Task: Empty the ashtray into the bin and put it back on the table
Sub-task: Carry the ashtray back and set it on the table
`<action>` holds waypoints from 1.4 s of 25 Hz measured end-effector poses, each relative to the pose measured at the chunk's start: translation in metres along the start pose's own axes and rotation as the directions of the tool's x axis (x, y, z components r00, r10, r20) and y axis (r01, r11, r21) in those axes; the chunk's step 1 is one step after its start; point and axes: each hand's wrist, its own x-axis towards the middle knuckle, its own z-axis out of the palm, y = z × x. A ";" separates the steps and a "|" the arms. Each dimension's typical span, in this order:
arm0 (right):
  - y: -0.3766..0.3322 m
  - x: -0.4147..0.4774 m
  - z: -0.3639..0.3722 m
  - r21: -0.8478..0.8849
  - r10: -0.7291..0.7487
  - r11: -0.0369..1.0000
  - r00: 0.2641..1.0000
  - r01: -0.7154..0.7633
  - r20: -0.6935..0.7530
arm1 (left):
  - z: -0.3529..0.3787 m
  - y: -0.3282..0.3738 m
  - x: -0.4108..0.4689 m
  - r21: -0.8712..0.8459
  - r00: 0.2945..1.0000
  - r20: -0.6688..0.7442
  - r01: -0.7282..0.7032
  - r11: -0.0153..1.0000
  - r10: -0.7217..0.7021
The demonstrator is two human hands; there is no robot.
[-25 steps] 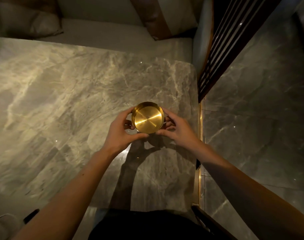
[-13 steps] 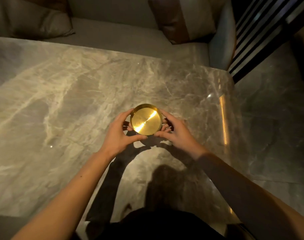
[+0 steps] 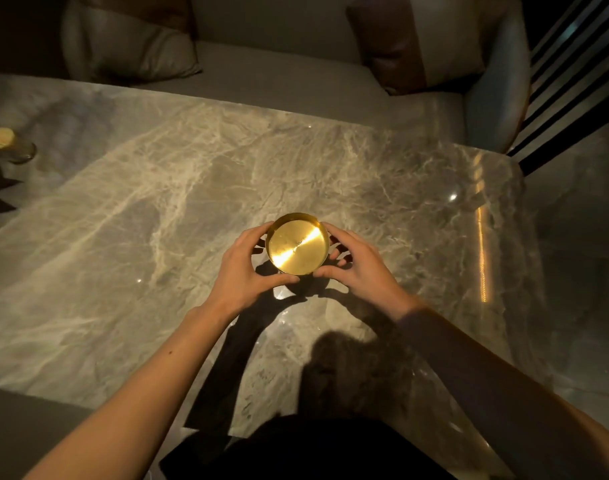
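Note:
A round golden metal ashtray (image 3: 297, 245) is held between both hands over the grey marble table (image 3: 123, 237). Its inside looks bare and shiny. My left hand (image 3: 244, 268) cups its left side with the thumb under the near rim. My right hand (image 3: 356, 268) cups its right side, fingers curled around the far edge. A shadow of the hands and ashtray falls on the table just below them, so the ashtray seems slightly above the surface. No bin is in view.
A sofa (image 3: 278, 77) with cushions (image 3: 133, 53) runs along the table's far edge. A glass with a pale top (image 3: 5, 143) and dark objects stand at the table's far left. Dark slats (image 3: 573, 81) and marble floor (image 3: 580, 254) lie to the right.
The view has swung left, so more of the table and less of the floor shows. Both hands keep hold of the ashtray and it sits lower over the table's middle.

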 end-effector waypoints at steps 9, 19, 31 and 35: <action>-0.005 0.015 0.008 -0.069 -0.127 0.989 0.989 0.132 0.071 | -0.008 -0.005 -0.012 0.012 0.997 -0.064 0.054 0.998 -0.053; -0.070 0.089 0.164 -0.146 -0.117 0.981 0.990 0.128 0.078 | -0.150 -0.124 -0.011 -0.004 0.996 -0.051 0.078 0.997 -0.078; -0.188 0.165 0.385 -0.222 -0.101 0.964 0.971 0.150 0.217 | -0.357 -0.274 -0.062 -0.163 0.974 -0.074 0.198 0.966 -0.213; -0.208 0.181 0.431 -0.205 -0.141 0.957 0.946 0.206 0.293 | -0.386 -0.297 -0.090 -0.296 0.937 -0.154 0.258 0.920 -0.312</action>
